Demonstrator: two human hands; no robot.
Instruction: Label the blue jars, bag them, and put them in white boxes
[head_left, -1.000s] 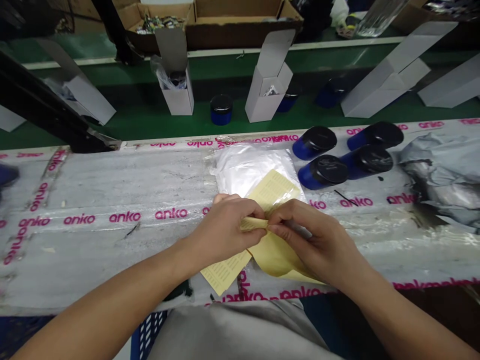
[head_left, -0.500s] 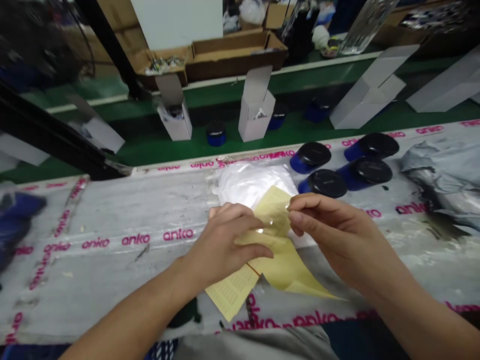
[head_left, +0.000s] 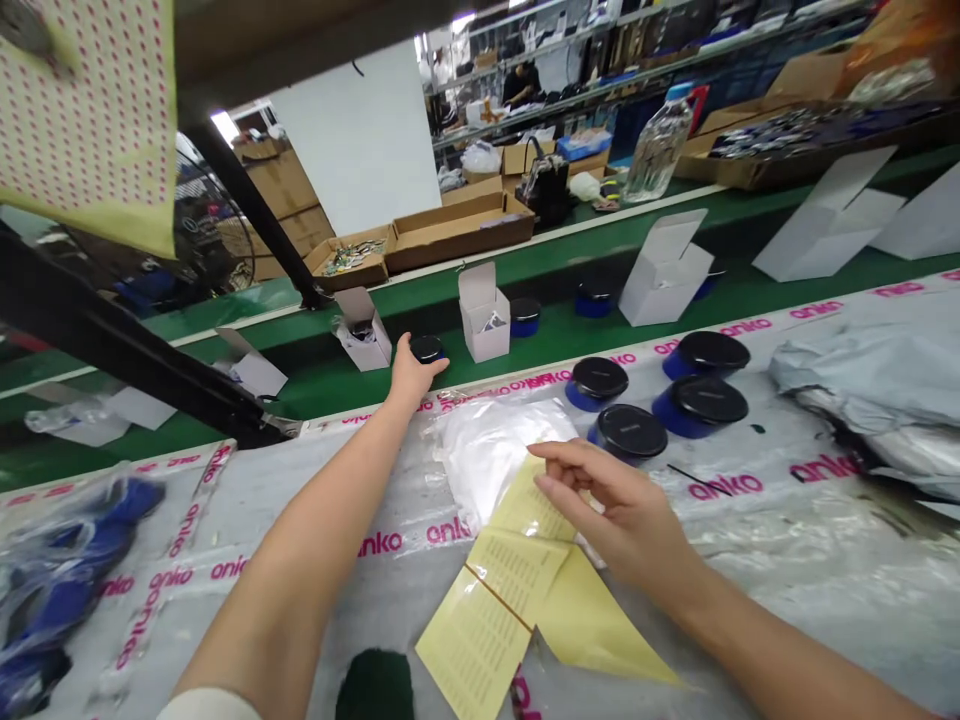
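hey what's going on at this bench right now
A person is working at a taped bench beside a green belt. The left hand reaches out to a blue jar on the belt, fingers at its black lid. The right hand rests over the yellow label sheets, which lie partly on a plastic bag. Three more jars lie nearby.

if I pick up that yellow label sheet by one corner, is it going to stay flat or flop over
The yellow label sheet will probably flop: it looks paper-thin and already creases where it overlaps. It likely weighs little, so a push may slide it on the glossy taped table. The right hand rests on it.
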